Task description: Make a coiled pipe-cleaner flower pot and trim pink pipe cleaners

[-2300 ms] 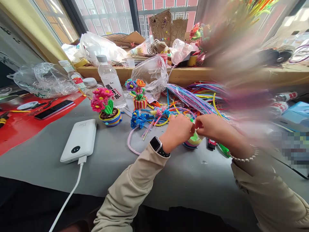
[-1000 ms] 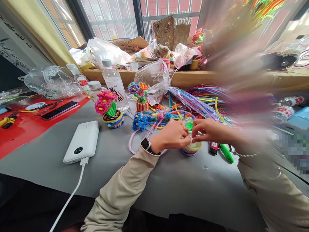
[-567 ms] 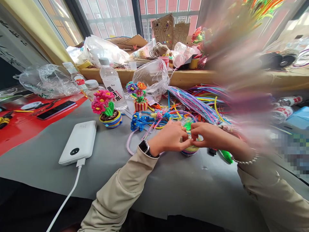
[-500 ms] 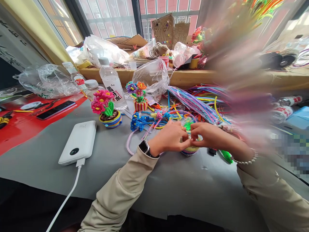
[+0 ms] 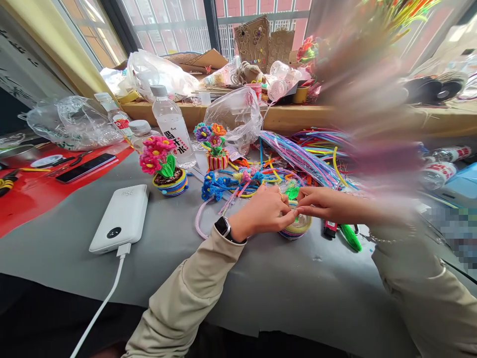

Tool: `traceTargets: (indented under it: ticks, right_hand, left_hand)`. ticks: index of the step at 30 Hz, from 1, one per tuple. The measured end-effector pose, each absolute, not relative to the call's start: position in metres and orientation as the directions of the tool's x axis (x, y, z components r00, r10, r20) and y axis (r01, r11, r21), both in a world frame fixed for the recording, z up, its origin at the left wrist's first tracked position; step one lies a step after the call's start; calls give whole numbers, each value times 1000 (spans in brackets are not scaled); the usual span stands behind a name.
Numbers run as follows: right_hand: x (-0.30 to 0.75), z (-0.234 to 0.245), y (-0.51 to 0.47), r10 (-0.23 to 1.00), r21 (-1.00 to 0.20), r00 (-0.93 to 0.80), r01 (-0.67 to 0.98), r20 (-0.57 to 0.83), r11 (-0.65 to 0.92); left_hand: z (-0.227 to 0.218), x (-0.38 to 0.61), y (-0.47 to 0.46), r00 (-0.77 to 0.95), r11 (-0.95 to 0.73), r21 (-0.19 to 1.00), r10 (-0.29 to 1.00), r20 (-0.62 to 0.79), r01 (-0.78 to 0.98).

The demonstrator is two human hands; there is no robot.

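Note:
My left hand [image 5: 263, 213] and my right hand [image 5: 325, 204] meet fingertip to fingertip above a small striped pipe-cleaner pot [image 5: 298, 229] on the grey table cover [image 5: 283, 278]. Both pinch a small green piece [image 5: 297, 215] between them over the pot's rim. A smartwatch sits on my left wrist, a bead bracelet on my right. Behind the hands lies a tangle of coloured pipe cleaners [image 5: 305, 156].
A finished pink flower pot [image 5: 166, 166] and a smaller one [image 5: 214, 146] stand at left centre. A white power bank [image 5: 121, 218] with a cable lies near the front left. Water bottles [image 5: 173, 127], plastic bags, a red lighter [image 5: 330, 228] and a green marker [image 5: 350, 237] are nearby.
My hands have settled lower onto the striped pot, and the right hand's fingers have stretched flatter toward the left hand. The pot stays in place.

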State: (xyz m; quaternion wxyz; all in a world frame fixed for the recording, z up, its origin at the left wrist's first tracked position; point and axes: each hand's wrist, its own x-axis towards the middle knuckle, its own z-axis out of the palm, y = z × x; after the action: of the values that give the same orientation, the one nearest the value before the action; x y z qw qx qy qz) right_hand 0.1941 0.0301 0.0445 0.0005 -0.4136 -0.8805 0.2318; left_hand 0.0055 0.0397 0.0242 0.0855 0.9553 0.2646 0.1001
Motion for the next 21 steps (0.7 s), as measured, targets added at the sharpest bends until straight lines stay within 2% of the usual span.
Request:
traceTargets:
  ticks: [8,15,21]
  right_hand:
    - [204,49,30,724,-324,-673,726,-153,607]
    - [202,47,29,728,-324,-660,740,-184,589]
    - [203,49,28,722,-307,-670,733,-174,607]
  left_hand:
    - [24,8,37,844,-851,259,506,176,457]
    - [22,9,37,853,-843,324,496,159,430]
    - [24,8,37,811,-819,327,549,204,472]
